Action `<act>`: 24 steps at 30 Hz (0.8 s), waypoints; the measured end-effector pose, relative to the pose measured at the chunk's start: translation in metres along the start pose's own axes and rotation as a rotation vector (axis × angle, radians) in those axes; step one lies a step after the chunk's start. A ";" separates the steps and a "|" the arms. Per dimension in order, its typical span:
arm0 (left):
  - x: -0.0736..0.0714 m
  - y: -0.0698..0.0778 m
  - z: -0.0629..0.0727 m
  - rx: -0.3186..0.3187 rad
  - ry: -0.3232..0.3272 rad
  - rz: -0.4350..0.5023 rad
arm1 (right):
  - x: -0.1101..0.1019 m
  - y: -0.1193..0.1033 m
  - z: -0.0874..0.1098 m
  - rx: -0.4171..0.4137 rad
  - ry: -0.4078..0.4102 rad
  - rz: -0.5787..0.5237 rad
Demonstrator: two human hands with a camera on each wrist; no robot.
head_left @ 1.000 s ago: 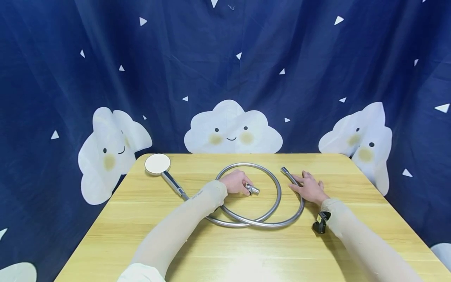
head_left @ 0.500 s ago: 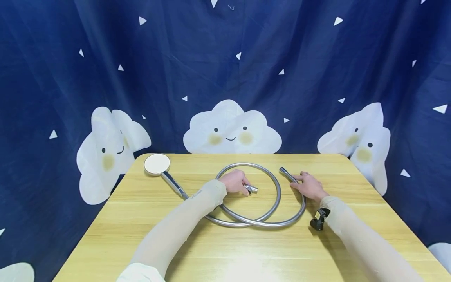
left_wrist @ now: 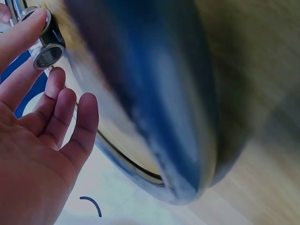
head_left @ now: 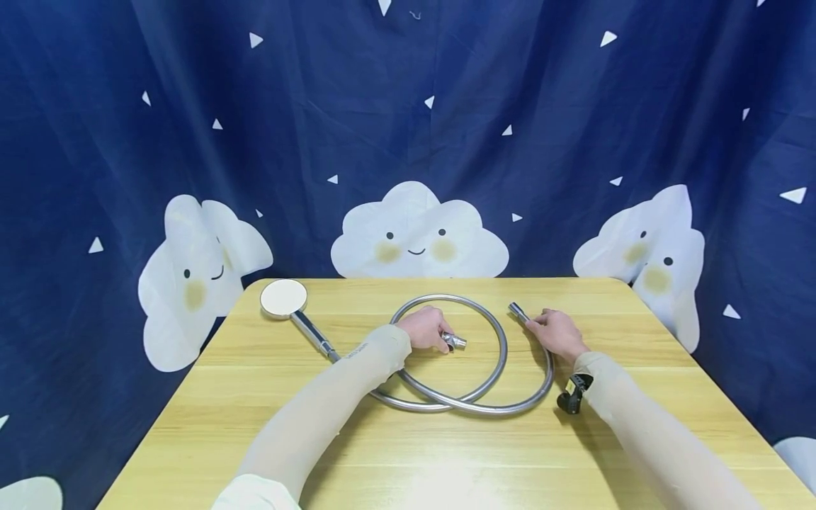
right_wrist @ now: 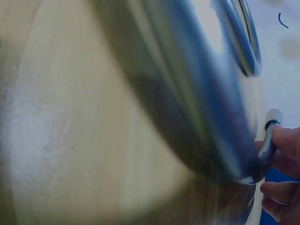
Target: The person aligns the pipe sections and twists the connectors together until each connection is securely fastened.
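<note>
Hose (head_left: 487, 409) on wooden table (head_left: 510, 453) (blue curtain (head_left: 408, 142) behind).

Wrist camera (head_left: 574, 395), taken as reference: black, boxy upper section, rounded lower lobe, small pale-yellow patch on the housing. Immediately beside it, the right sleeve (head_left: 656, 432) is thin and pale beige, its wrist edge gathered and uneven. Well left of the camera, the left sleeve (head_left: 312, 411) is likewise beige and bears small dark lettering, illegible at this size. Farther left of the camera, a white cuff (head_left: 255, 494) adjoins that sleeve.
</note>
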State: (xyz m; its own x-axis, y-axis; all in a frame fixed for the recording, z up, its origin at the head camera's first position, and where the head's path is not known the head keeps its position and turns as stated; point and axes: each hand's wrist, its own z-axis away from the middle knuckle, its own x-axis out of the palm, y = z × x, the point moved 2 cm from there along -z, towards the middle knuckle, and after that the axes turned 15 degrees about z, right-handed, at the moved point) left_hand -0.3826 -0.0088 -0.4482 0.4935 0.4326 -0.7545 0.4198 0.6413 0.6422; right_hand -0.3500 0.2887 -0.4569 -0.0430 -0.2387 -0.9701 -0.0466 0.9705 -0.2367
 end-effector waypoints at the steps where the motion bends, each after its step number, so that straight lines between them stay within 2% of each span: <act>1: 0.000 0.000 0.000 -0.003 0.003 0.003 | -0.001 0.000 0.000 -0.004 -0.002 0.001; 7: 0.000 0.000 -0.001 0.003 0.017 -0.006 | -0.002 0.001 0.001 -0.012 -0.001 -0.004; 14: 0.000 0.004 0.003 0.029 0.036 -0.037 | -0.002 0.002 0.000 -0.015 0.006 -0.060; 24: -0.001 0.001 0.005 0.032 0.084 -0.054 | -0.009 0.005 0.002 -0.048 0.078 -0.164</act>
State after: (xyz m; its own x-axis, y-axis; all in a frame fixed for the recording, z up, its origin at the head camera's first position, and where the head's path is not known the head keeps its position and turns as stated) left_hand -0.3785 -0.0120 -0.4459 0.4039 0.4504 -0.7962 0.4687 0.6456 0.6029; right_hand -0.3483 0.2954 -0.4496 -0.1082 -0.3977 -0.9111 -0.1068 0.9158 -0.3871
